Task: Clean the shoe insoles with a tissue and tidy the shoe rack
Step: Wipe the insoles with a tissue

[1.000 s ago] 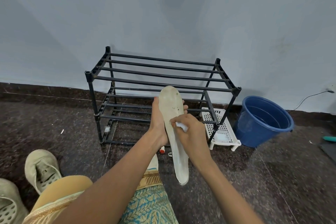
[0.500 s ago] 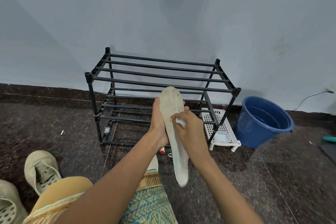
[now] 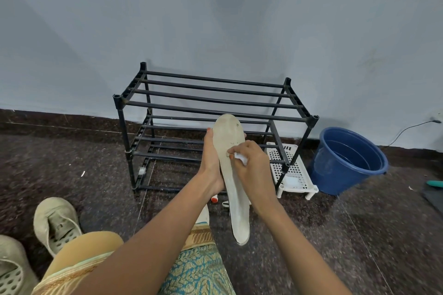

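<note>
A long off-white insole point(image 3: 236, 201) stands almost upright in front of me, toe end up. My left hand point(image 3: 211, 163) grips it from behind at its left edge. My right hand point(image 3: 254, 170) presses a small white tissue point(image 3: 241, 158) against the insole's upper middle. Behind them a black two-tier shoe rack point(image 3: 215, 103) stands bare against the wall. Two beige perforated shoes lie on the floor at lower left, one point(image 3: 56, 223) whole and one point(image 3: 12, 270) cut off by the frame edge.
A blue bucket point(image 3: 347, 163) sits right of the rack, with a white perforated stool point(image 3: 291, 172) between them. A cable point(image 3: 412, 127) runs along the wall at far right. A dark mat point(image 3: 434, 196) lies at the right edge. My knees fill the bottom of the view.
My right hand with the tissue has slid up the insole toward the toe end. The left hand and the insole have stayed almost still.
</note>
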Demonstrator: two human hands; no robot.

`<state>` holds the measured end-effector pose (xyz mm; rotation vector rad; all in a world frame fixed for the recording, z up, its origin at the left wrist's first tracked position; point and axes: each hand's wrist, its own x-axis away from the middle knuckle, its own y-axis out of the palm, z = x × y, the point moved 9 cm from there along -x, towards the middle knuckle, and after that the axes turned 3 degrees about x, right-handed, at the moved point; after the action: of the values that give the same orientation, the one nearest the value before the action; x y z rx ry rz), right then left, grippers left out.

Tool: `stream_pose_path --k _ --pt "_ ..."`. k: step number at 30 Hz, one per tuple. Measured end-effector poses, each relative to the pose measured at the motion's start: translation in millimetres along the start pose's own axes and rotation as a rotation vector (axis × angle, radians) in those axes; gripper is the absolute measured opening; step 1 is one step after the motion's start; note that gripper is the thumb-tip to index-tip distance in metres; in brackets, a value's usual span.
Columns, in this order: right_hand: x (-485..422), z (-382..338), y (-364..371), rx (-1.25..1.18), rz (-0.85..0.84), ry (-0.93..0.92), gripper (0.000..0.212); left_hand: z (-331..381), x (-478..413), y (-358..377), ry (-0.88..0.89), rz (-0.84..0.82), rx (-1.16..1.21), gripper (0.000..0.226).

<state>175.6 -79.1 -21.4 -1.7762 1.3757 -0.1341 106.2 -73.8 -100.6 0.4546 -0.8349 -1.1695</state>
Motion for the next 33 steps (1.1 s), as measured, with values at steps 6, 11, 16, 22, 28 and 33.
stream_pose_path --k 6,11,16,22,28,33 --pt "13 -5 5 -0.078 -0.066 -0.006 0.019 5 -1 1 0.015 -0.007 0.040 0.073" --pt "17 -4 2 -0.073 -0.062 -0.025 0.019 3 -3 2 0.012 -0.003 0.024 0.076" --pt "3 5 1 0.089 -0.007 -0.047 0.015 0 -1 4 -0.010 -0.024 0.017 0.074" --pt "-6 5 -5 0.236 0.063 -0.072 0.016 1 1 2 -0.015 0.013 -0.002 0.061" --pt "5 14 0 0.179 0.015 -0.083 0.014 2 0 2 -0.019 0.012 0.014 0.073" --pt "9 17 -9 0.156 0.028 -0.086 0.012 0 1 5 -0.043 -0.013 -0.027 0.074"
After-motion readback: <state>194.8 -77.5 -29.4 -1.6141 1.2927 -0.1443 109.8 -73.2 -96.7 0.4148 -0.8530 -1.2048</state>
